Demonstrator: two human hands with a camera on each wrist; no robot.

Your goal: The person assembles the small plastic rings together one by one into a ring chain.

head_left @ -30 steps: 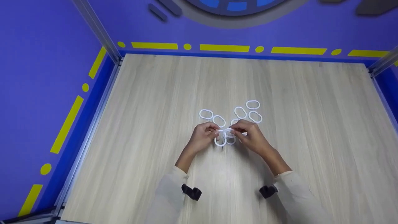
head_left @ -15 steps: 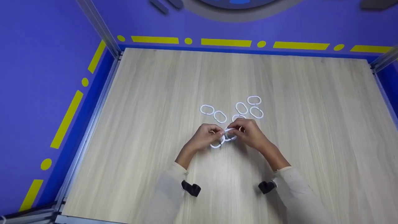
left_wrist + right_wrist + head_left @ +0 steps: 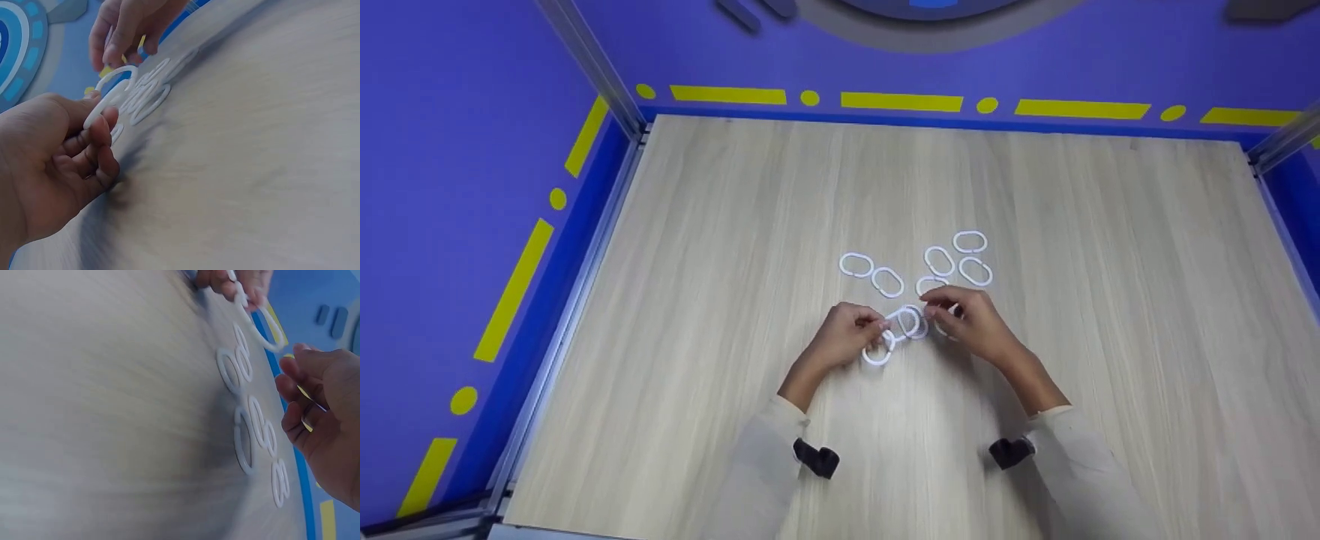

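My left hand (image 3: 844, 334) pinches a white plastic oval link (image 3: 875, 364) between thumb and fingers, low over the table. A second white link (image 3: 128, 68) is hooked through it and reaches toward the right in the left wrist view. My right hand (image 3: 971, 319) is apart from this pair, its fingers loosely bent with nothing between them in the right wrist view. Beneath the right hand lies another white link (image 3: 249, 464), partly hidden in the head view. One more loose link (image 3: 221, 370) lies under the hooked pair.
Beyond the hands, two loose links (image 3: 841, 264) lie at the left and several more links (image 3: 986, 241) at the right on the wooden table (image 3: 735, 300). Blue panels (image 3: 472, 150) with yellow marks stand along the left and back edges. Black mounts (image 3: 1011, 453) sit on both forearms.
Both hands were close together on the links; my right hand has let go and drawn away to the right. My left hand keeps the hooked links and has moved slightly left.
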